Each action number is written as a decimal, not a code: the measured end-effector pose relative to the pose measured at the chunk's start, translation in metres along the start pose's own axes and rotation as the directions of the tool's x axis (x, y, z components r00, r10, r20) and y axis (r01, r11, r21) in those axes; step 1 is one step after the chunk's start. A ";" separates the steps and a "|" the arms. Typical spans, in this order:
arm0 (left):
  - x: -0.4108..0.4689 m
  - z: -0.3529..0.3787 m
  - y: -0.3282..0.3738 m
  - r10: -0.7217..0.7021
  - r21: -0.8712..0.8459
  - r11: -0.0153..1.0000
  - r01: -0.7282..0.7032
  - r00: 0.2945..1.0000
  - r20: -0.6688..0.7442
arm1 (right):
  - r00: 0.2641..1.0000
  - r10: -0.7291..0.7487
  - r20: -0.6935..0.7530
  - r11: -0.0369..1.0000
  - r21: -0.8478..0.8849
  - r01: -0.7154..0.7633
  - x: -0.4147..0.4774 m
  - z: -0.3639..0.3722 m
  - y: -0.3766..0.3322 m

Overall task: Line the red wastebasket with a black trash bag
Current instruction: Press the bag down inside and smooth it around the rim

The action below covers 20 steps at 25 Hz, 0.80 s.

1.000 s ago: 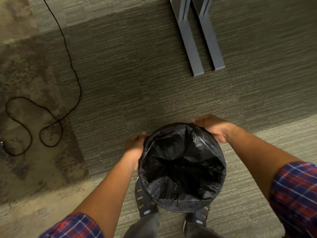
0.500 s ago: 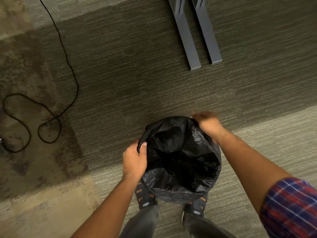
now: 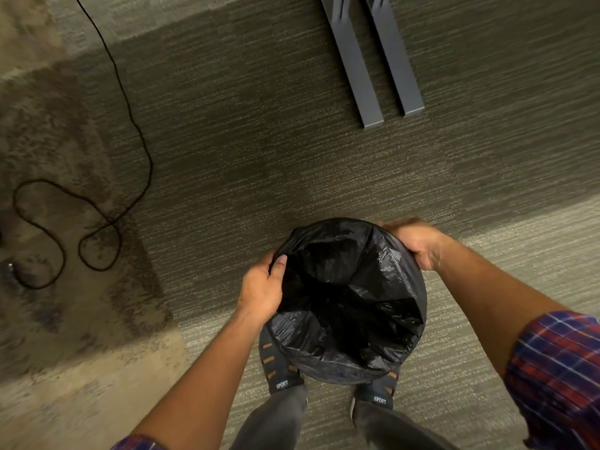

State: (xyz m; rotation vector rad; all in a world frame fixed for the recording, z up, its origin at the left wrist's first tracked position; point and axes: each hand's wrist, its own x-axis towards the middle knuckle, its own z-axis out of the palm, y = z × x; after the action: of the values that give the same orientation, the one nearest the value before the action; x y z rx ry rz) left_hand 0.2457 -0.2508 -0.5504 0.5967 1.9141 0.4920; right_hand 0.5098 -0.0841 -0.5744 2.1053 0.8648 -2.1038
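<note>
Red-and-blue plaid sleeves [image 3: 555, 378] pushed up, grey trousers [image 3: 276, 420], dark shoes [image 3: 279, 368] marked "SPORT"

dim light, right hand [image 3: 418, 243] perhaps blurred

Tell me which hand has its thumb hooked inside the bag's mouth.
The left hand: its thumb curls over the black trash bag edge into the opening. The right hand grips the far rim from outside, knuckles up.
</note>
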 end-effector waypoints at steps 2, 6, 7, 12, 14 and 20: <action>-0.002 -0.001 0.002 -0.008 0.002 1.000 0.008 1.000 0.007 | 0.995 0.018 0.097 0.998 0.053 -0.023 -0.006 -0.006 -0.002; -0.004 -0.001 0.009 -0.018 0.020 1.000 0.018 1.000 0.004 | 0.959 0.064 0.276 0.994 0.069 -0.086 -0.010 -0.016 -0.005; -0.004 -0.002 0.012 -0.031 0.028 0.999 0.031 0.999 0.012 | 0.958 0.066 0.280 0.993 0.077 -0.091 -0.008 -0.017 -0.005; -0.003 0.001 0.016 -0.091 0.149 0.986 0.077 0.992 0.087 | 0.993 0.072 0.093 0.997 -0.030 -0.069 -0.008 -0.005 -0.004; -0.005 0.002 0.017 -0.146 0.193 0.974 0.123 0.983 0.112 | 0.999 0.035 -0.033 0.999 -0.039 -0.036 -0.011 0.000 -0.002; -0.027 0.008 0.023 0.366 0.556 0.807 -0.201 0.908 -0.203 | 0.706 -0.611 -0.358 0.741 -0.572 0.351 -0.023 0.001 -0.010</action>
State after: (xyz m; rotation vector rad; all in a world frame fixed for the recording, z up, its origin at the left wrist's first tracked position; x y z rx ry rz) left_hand 0.2669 -0.2479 -0.5208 1.2486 2.2804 0.2462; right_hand 0.5067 -0.0838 -0.5493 2.3510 1.9832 -1.1898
